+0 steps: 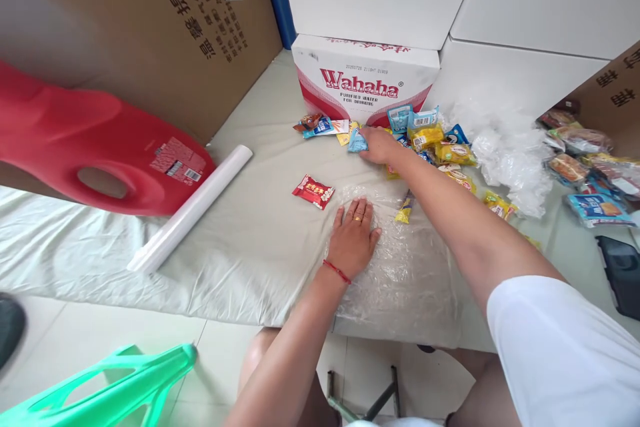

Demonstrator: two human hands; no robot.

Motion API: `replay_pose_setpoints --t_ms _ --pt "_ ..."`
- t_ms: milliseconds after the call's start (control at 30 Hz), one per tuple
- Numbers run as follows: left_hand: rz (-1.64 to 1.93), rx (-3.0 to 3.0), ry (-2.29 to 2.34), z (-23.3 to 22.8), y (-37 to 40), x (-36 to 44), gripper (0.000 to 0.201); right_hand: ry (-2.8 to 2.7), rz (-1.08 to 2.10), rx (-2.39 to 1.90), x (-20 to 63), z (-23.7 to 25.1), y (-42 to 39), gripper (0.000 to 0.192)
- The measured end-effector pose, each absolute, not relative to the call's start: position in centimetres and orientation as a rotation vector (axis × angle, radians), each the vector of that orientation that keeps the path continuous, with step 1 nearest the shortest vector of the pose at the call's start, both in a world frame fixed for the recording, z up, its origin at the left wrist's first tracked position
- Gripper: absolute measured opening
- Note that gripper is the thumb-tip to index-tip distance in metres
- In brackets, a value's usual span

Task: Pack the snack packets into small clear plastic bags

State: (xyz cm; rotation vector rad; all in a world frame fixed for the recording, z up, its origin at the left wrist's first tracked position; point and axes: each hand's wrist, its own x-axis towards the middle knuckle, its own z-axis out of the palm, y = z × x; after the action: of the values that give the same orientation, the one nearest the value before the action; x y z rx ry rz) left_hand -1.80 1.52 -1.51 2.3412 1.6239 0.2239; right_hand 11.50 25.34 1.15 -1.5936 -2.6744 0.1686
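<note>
My left hand (pixel 354 235) lies flat, fingers apart, on a clear plastic sheet (pixel 405 267) spread over the cloth-covered table. It wears a ring and a red wrist string. My right hand (pixel 381 145) reaches far across the table and grips a small light-blue snack packet (pixel 357 141). Around it lies a pile of small snack packets (pixel 440 147), yellow and blue, just in front of a Wahaha water carton (pixel 365 77). A red snack packet (pixel 313 191) lies alone to the left of my left hand.
A white roll (pixel 193 208) lies at the left beside a big red plastic jug (pixel 75 140). Crumpled clear plastic (pixel 510 147) and more packets (pixel 585 167) sit at the right, with a dark device (pixel 623 273) near the edge. Cardboard and white boxes stand behind. A green stool (pixel 115 387) is below.
</note>
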Motion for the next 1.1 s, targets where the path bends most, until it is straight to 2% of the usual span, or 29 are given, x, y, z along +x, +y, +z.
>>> replay_pose_setpoints --t_ms 133,233,333,433,500,567,733,833,933,1033,1100 --pt "0.235 2.336 1.595 -1.3 1.4 -2.0 0.059 -2.997 0.475 -1.370 14.7 2.8 26.1 0.065" --pt "0.239 2.311 1.601 -1.3 1.3 -1.9 0.059 -2.998 0.647 -1.280 14.9 4.1 27.8 0.068" --pt "0.266 2.307 1.599 -1.3 1.3 -1.7 0.058 -2.772 0.383 -1.415 11.7 3.8 29.3 0.057" --pt "0.283 2.309 1.591 -1.4 1.3 -1.6 0.058 -2.630 0.204 -1.540 7.4 2.1 29.5 0.058" --pt "0.278 2.302 1.594 -1.4 1.2 -1.7 0.059 -2.598 0.193 -1.554 5.5 1.1 29.1 0.054" --pt "0.272 2.293 1.583 -1.5 1.2 -1.8 0.060 -2.534 0.193 -1.574 4.7 0.7 28.5 0.037" --pt "0.356 2.188 1.516 -1.5 1.7 -2.5 0.061 -2.322 0.254 -1.586 6.6 3.6 26.9 0.021" --pt "0.413 2.106 1.484 -1.5 2.3 -3.1 0.058 -2.125 0.449 -1.570 9.8 6.3 23.6 0.017" --pt "0.432 2.086 1.454 -1.5 2.7 -3.6 0.062 -1.463 1.006 -1.460 14.2 8.2 17.4 0.008" --pt "0.425 2.073 1.417 -1.5 2.9 -4.0 0.074 -1.325 1.153 -1.486 18.6 8.6 9.7 0.017" --pt "0.423 2.056 1.393 -1.5 3.1 -4.3 0.080 -1.091 1.380 -1.497 20.5 8.0 5.0 0.025"
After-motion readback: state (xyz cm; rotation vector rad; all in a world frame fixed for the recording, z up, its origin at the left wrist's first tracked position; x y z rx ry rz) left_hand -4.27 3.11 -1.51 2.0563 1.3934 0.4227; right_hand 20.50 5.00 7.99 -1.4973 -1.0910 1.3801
